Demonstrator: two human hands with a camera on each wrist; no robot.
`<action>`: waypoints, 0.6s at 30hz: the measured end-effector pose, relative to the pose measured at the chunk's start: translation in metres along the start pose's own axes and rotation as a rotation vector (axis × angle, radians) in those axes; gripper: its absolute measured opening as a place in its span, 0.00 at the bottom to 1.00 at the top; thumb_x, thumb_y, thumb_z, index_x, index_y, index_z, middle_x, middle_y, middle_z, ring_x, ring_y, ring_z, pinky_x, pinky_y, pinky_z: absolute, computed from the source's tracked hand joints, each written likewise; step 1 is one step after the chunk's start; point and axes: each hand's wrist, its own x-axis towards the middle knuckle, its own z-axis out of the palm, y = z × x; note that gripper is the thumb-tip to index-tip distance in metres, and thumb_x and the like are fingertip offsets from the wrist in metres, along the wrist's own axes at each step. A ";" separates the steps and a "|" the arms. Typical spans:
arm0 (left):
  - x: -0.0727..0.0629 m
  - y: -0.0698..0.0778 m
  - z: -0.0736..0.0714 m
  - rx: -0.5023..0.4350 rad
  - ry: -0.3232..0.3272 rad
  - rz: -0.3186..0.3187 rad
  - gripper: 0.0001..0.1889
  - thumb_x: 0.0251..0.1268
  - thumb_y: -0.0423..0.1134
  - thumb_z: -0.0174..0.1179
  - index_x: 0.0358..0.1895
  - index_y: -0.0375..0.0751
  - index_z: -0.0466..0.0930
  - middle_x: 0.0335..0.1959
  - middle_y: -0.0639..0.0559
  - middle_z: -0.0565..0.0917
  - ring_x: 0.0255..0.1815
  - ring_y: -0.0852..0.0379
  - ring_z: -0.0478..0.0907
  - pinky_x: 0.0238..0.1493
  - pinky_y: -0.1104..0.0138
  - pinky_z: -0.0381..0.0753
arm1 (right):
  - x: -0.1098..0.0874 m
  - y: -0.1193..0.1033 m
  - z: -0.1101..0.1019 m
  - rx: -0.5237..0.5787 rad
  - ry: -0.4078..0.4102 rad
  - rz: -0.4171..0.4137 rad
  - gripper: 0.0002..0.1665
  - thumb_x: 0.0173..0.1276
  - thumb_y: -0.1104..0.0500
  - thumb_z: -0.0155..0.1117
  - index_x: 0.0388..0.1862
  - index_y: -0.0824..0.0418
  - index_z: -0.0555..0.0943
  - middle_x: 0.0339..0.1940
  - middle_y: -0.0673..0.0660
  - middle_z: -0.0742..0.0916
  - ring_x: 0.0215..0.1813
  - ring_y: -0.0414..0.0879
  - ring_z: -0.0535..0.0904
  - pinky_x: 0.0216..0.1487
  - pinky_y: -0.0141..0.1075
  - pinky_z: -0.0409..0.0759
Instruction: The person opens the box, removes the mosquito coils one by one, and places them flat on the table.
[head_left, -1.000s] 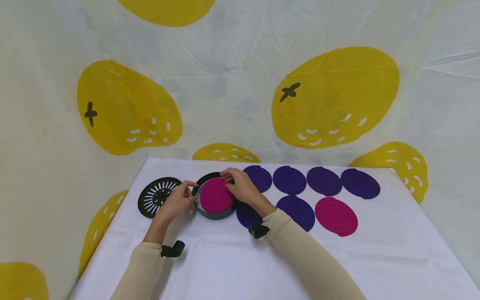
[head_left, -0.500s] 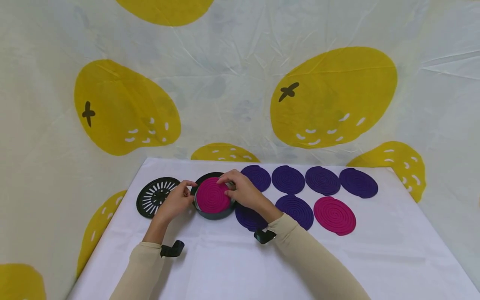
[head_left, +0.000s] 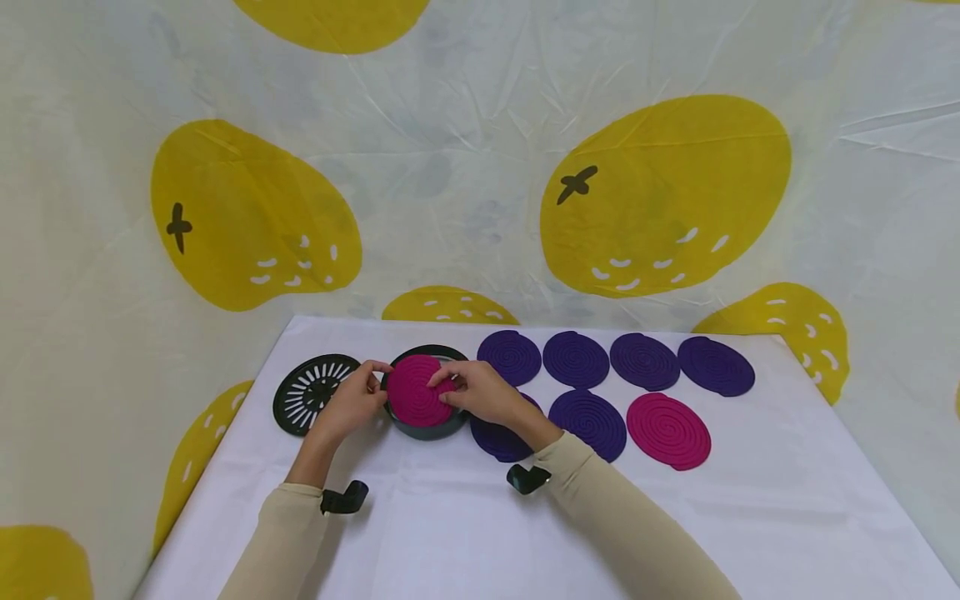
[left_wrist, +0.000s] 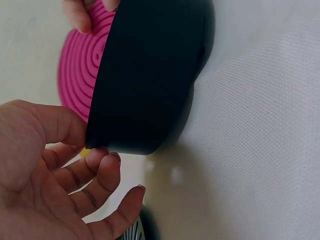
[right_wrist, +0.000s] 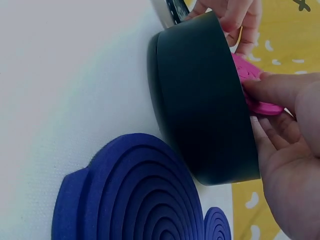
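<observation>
A pink spiral coaster (head_left: 411, 393) lies tilted over the mouth of a dark round coaster holder (head_left: 429, 432). My right hand (head_left: 486, 392) pinches the coaster's right edge between thumb and fingers. At the holder's left side, my left hand (head_left: 354, 402) grips the rim. The left wrist view shows the thumb at the top edge and curled fingertips against the outer dark wall (left_wrist: 145, 75). Seen from the right wrist, the pink coaster (right_wrist: 265, 107) sticks up past the rim, with my right thumb on its face. The holder's inside is mostly hidden.
A black slotted round lid (head_left: 300, 398) lies left of the holder. Several purple spiral coasters (head_left: 576, 360) lie in two rows to the right, with another pink coaster (head_left: 669, 431) ending the front row. A white cloth (head_left: 465, 533) covers the table; a fruit-patterned curtain (head_left: 465, 208) hangs behind.
My right hand has shifted the pink coaster slightly left over the holder, its fingers now lower on the coaster's right edge. My left hand has stayed on the rim.
</observation>
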 end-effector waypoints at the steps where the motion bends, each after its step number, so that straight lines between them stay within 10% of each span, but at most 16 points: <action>1: 0.000 0.000 0.000 -0.001 0.000 0.000 0.23 0.65 0.26 0.56 0.64 0.35 0.71 0.32 0.47 0.70 0.31 0.54 0.69 0.31 0.64 0.69 | 0.000 0.000 0.000 -0.011 0.010 -0.001 0.12 0.67 0.67 0.69 0.48 0.57 0.86 0.43 0.54 0.87 0.36 0.41 0.79 0.35 0.30 0.78; 18: -0.001 0.000 0.000 -0.003 -0.006 -0.008 0.23 0.66 0.26 0.55 0.64 0.35 0.71 0.32 0.47 0.70 0.31 0.53 0.69 0.32 0.63 0.70 | -0.009 0.002 -0.009 0.055 0.133 0.048 0.18 0.69 0.69 0.66 0.53 0.53 0.85 0.50 0.51 0.87 0.45 0.44 0.78 0.42 0.32 0.77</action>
